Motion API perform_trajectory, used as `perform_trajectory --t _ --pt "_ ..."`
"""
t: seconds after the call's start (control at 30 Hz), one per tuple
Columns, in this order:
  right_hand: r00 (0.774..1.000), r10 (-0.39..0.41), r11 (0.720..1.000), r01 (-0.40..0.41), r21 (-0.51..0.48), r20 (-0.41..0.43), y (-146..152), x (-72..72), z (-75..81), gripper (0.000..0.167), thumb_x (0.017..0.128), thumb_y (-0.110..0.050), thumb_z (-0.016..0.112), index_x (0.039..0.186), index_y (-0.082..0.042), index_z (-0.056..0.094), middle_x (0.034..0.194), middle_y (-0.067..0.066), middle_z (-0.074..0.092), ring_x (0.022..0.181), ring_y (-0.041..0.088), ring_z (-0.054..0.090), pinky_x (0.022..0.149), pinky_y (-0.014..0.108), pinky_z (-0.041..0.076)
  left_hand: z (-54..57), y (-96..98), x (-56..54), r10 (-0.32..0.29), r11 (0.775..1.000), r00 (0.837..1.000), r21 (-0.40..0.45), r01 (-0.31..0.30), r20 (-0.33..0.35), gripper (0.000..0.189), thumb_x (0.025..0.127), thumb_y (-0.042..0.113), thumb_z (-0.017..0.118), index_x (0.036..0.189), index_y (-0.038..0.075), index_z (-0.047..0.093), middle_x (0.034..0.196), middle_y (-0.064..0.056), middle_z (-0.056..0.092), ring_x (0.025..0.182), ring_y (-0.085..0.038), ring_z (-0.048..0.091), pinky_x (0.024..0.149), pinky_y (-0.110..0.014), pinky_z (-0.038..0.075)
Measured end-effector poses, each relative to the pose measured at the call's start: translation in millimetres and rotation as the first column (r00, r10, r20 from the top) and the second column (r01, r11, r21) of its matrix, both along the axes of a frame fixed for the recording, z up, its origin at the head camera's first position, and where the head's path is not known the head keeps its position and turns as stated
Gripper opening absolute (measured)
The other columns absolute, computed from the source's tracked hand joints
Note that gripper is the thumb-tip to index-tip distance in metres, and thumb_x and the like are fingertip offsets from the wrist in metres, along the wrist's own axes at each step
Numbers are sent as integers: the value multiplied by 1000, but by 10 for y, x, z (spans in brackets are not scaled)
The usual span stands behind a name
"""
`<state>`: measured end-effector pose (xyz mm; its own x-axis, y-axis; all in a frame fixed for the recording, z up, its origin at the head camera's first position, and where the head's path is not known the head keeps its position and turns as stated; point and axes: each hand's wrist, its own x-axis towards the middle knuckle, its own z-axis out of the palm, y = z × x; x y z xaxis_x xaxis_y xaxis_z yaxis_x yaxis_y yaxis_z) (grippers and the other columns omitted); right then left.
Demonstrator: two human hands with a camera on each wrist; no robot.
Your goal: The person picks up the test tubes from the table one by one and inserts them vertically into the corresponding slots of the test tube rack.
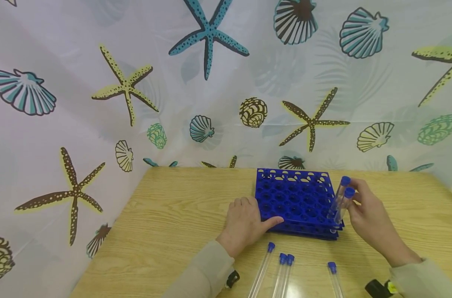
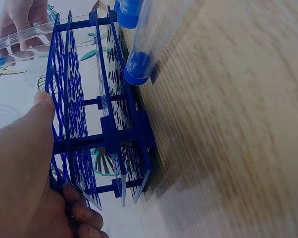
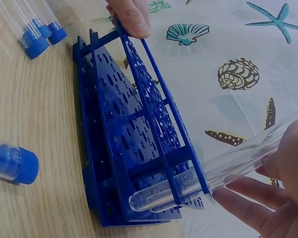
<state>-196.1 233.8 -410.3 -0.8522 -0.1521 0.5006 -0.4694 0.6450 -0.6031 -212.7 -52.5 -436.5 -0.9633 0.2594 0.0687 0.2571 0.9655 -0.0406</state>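
A blue multi-tier test tube rack [image 1: 293, 200] stands on the table. My left hand [image 1: 244, 221] grips its left end, thumb over the near top edge and fingers curled round the side [image 2: 82, 215]. At the rack's right end, two clear test tubes with blue caps [image 1: 345, 181] lean in neighbouring holes of the near right corner. My right hand [image 1: 369, 217] pinches a test tube [image 3: 228, 161] there from the right. In the right wrist view the tubes' rounded lower ends [image 3: 139, 201] reach through the upper tiers and hang above the rack's base.
Several capped clear test tubes [image 1: 261, 269] lie on the wooden table [image 1: 174, 231] in front of the rack, one of them farther right [image 1: 334, 277]. A white curtain with shells and starfish [image 1: 226, 103] hangs behind and at the sides of the table.
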Motion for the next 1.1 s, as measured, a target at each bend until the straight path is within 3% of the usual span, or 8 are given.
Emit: perform_trajectory --t 0.1,0.2,0.33,0.47,0.6,0.73,0.9,1.1 --pt "999 -29 999 28 34 16 11 8 10 33 96 13 47 128 5 43 113 22 58 105 7 64 78 14 54 -2 3 1 5 1000 1000 13 -5 7 89 79 92 15 86 11 51 75 0 46 68 -17 43 65 -29 34" --pt "998 -59 996 58 72 21 16 13 6 34 95 12 48 129 5 45 114 22 60 100 31 66 77 14 54 -3 3 1 5 1000 1000 16 -5 9 89 79 92 15 87 11 52 75 0 46 69 -17 43 65 -29 34" --pt "998 -62 995 61 85 18 14 18 -10 34 95 12 48 128 5 45 113 20 61 99 34 64 79 15 54 -6 2 1 2 1000 1000 12 -2 8 89 79 92 15 87 11 52 75 0 46 68 -17 43 64 -28 33" --pt "998 -57 995 56 86 19 18 24 -15 32 96 11 48 128 5 45 115 22 60 100 40 64 79 40 55 -10 -2 4 0 1000 1000 7 0 2 89 79 91 15 86 11 51 74 0 45 68 -17 43 64 -28 33" --pt "998 -65 994 63 87 17 40 26 -24 28 98 8 50 126 5 48 112 22 63 98 11 65 78 18 55 -14 -5 8 -5 1000 1000 -3 5 -16 89 80 91 16 87 10 53 75 -1 47 68 -17 44 64 -29 35" --pt "997 -66 994 64 87 26 73 43 -50 29 99 3 52 128 6 48 108 22 64 96 -24 42 77 5 46 -19 -1 12 -9 1000 1000 -2 9 -25 90 80 91 17 88 10 55 76 -2 50 68 -17 44 65 -29 37" --pt "997 -73 995 72 76 8 90 81 -65 28 99 3 52 127 7 49 109 20 63 98 -27 38 77 -3 36 -15 1 8 -5 1000 1000 7 5 -22 89 80 91 17 87 10 53 75 -1 48 68 -16 43 65 -29 35" --pt "995 -101 994 100 52 11 111 155 -40 25 95 10 51 120 7 51 104 19 62 93 -23 43 73 -1 41 -13 -2 4 -1 1000 1000 4 1 -15 91 79 91 15 88 10 53 76 -1 48 68 -17 43 65 -29 35"
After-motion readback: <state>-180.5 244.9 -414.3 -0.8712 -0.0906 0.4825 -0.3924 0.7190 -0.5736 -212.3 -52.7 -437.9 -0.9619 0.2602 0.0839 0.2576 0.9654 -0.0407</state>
